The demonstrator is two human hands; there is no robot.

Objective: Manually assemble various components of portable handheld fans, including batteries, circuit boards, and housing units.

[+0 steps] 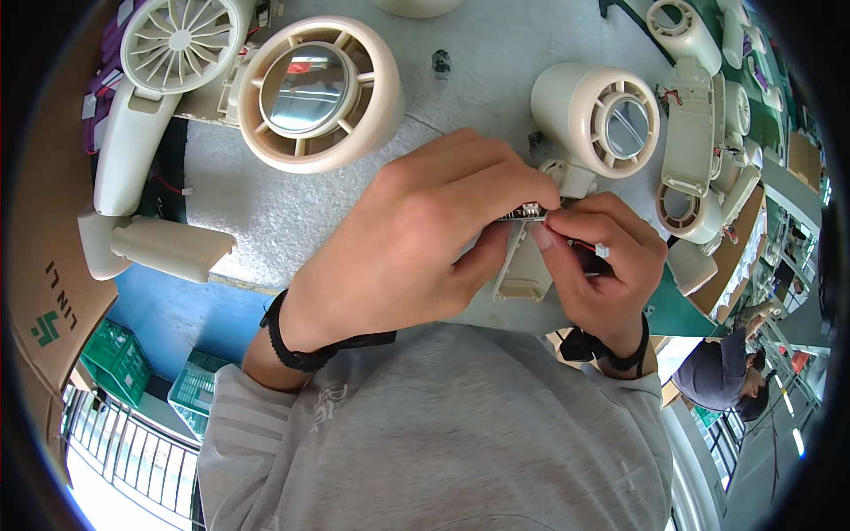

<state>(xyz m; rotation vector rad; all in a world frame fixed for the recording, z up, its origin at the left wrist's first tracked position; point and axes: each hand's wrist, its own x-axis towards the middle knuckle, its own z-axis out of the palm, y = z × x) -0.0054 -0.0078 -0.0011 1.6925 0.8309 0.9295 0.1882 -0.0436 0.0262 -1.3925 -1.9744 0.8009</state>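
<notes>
My left hand (425,217) is closed, its thumb and forefinger pinching a small dark circuit board (529,211) with pale components. At the board's right end my right hand (611,257) is also closed, finger and thumb pinching thin red and black wires. A small white plug (603,251) on the wires sticks out across the right fingers. Beneath both hands lies the opened cream handle shell (522,270) of a handheld fan. Its round fan head (595,119), with a shiny disc in the middle, rests just beyond my hands. The fingers partly hide the board and the wire ends.
A larger cream fan head (320,96) lies beyond my left hand. At the far left are a fan with a bladed grille (181,40) and a curved cover (173,246). Several fan bodies and shells (693,133) line the right side. A cardboard box (53,265) stands left.
</notes>
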